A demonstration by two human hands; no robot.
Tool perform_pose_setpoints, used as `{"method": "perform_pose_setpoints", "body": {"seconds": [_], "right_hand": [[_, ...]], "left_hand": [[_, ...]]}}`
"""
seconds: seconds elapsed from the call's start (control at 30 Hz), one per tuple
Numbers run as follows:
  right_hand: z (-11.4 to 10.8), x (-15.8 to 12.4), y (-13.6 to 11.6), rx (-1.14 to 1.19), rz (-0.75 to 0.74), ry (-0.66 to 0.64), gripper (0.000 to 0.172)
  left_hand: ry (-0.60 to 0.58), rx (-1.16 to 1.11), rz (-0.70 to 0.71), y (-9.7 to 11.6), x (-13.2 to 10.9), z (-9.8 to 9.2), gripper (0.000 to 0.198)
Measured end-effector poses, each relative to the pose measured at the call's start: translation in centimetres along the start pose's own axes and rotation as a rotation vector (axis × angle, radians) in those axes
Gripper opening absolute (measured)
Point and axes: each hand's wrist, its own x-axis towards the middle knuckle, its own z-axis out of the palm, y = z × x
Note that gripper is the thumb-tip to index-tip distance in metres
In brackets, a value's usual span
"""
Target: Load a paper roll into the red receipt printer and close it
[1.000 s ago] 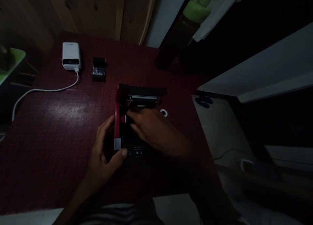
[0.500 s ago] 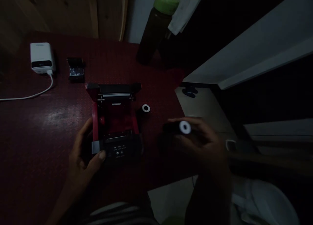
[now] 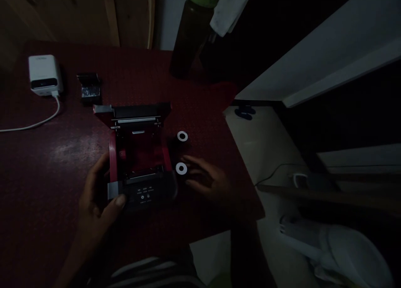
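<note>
A small red and black printer (image 3: 144, 188) with its lid (image 3: 134, 111) raised shows a bare red compartment inside. My left hand (image 3: 97, 200) grips its front left corner, thumb on the top panel and fingers along the side. Right of the printer, two dark rolls stand on end: a far roll (image 3: 182, 136) and a near roll (image 3: 181, 168), each topped by a white ring. Beside the near roll is my right hand (image 3: 205, 177), its fingers spread and nothing between them. Dim light hides whether a fingertip touches that roll.
On the dark red table (image 3: 62, 171) are a white power bank (image 3: 44, 73) with a cable and a small black object (image 3: 90, 88). A tall bottle (image 3: 191, 33) with a green cap stands at the back. The table's right edge drops to a pale floor (image 3: 253, 142) with dark slippers (image 3: 245, 112).
My right hand has moved left, set its roll down beside the printer and let go of it. My left hand keeps its hold on the printer. The view has shifted slightly.
</note>
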Motion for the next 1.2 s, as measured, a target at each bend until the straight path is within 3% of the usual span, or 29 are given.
{"method": "perform_pose_setpoints", "body": {"seconds": [0.17,0.3,0.43,0.5,0.6,0.67,0.73,0.83,0.9,0.97,1.07,1.2], "right_hand": [[-2.3,2.4,-0.3,-0.014,0.005,0.153,0.029],[-0.2,7.3,0.5,-0.063,-0.114,0.174,0.047],[1.6,9.5,0.8,-0.107,-0.165,0.166,0.031],[1.1,8.6,-0.4,-0.116,-0.172,0.186,0.026],[-1.3,5.1,-4.5,-0.183,-0.237,0.219,0.031],[-2.8,2.5,-8.2,-0.302,-0.317,0.185,0.039],[-3.0,1.0,-11.3,-0.393,-0.377,0.071,0.044],[-0.8,1.7,-13.5,-0.55,-0.574,-0.067,0.034],[1.7,3.5,-13.5,-0.703,-0.689,-0.166,0.025],[4.1,5.1,-13.3,-0.89,-0.71,-0.256,0.025],[6.7,6.4,-13.8,-1.098,-0.587,-0.348,0.031],[8.3,7.1,-15.9,-1.206,-0.314,-0.475,0.033]], "left_hand": [[0.004,0.013,-0.009,-0.1,0.0,-0.1,0.08],[-0.001,-0.013,0.001,-0.2,0.0,-0.1,0.083],[0.017,-0.057,0.015,-0.1,0.0,0.1,0.082],[0.012,-0.086,0.013,-0.1,-0.1,0.2,0.081],[-0.002,-0.12,0.027,-0.3,0.0,0.2,0.08],[-0.015,-0.122,0.055,-0.4,0.1,0.1,0.08],[-0.026,-0.107,0.076,-0.6,0.1,-0.1,0.079],[-0.041,-0.096,0.093,-0.9,0.2,-0.3,0.078],[-0.048,-0.102,0.121,-1.3,0.2,-0.3,0.077],[-0.05,-0.114,0.157,-1.8,0.3,-0.3,0.078],[-0.042,-0.117,0.186,-2.2,0.3,-0.2,0.078],[-0.04,-0.088,0.173,-2.0,0.3,-0.1,0.076]]}}
